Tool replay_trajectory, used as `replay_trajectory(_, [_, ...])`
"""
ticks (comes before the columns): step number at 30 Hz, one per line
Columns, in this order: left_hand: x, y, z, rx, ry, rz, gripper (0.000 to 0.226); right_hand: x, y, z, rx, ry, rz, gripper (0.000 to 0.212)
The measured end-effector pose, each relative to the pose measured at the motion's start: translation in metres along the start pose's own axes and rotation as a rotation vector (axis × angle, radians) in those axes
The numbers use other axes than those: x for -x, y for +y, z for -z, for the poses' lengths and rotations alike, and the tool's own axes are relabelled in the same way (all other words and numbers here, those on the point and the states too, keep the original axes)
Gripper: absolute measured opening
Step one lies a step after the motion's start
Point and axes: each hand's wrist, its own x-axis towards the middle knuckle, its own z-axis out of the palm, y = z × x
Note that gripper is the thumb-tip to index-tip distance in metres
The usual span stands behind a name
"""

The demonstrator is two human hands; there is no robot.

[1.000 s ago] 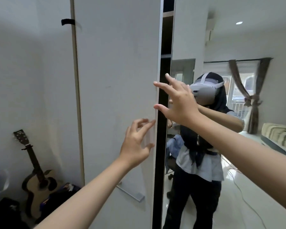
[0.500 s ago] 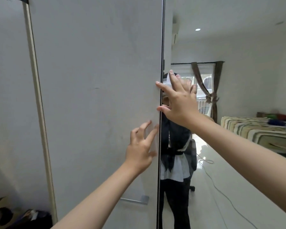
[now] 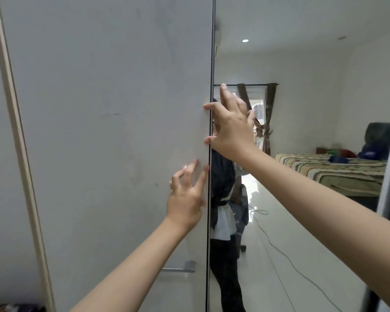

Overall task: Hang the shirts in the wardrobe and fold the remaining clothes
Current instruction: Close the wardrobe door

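Risk first: both hands work the seam where the white wardrobe door (image 3: 113,140) meets the mirrored door (image 3: 302,199). If either panel slides or swings shut along that edge, fingertips could be pinched in the gap. A second risk is slip: neither hand has anything to hook on, only flat faces and a thin edge, so a pull may simply skid off. The metal handle (image 3: 180,267) near the white door's lower right edge is untouched; my judgement is that it would give surer purchase.

Right hand (image 3: 231,129): fingers spread and nearly straight, laid against the mirrored door just beside the seam, thumb and forefinger tips touching the white door's right edge. Not clenched; grasping nothing.

Left hand (image 3: 186,199): fingers splayed and slightly bent, tips pressing the white door's face close to its right edge. Released, nothing held.

Shirts: none in view on the doors. Clothes (image 3: 345,154) lie on the bed (image 3: 324,174), seen in the mirror, well apart from both hands.
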Motion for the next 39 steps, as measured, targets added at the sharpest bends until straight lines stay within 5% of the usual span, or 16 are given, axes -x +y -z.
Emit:
replay_trajectory(5, [0.005,0.012,0.007,0.048,-0.083,0.065,0.093,0.017,0.013,0.003,0.077,-0.081,0.071,0.066])
replay_trajectory(12, [0.047,0.078,-0.012,0.436,-0.112,0.133,0.059,0.099,0.062,0.03,-0.051,-0.124,0.13,0.049])
replay_trajectory(24, [0.089,0.261,-0.105,0.934,-0.475,0.069,0.047,0.275,0.235,0.115,0.231,-0.336,-0.417,0.045])
replay_trajectory(33, [0.092,0.355,-0.196,1.102,-0.64,0.225,0.045,0.355,0.35,0.117,0.316,-0.466,-0.546,0.049])
replay_trajectory(39, [0.098,0.394,-0.221,1.363,-0.575,0.431,0.038,0.393,0.371,0.098,0.156,-0.21,-0.522,0.049])
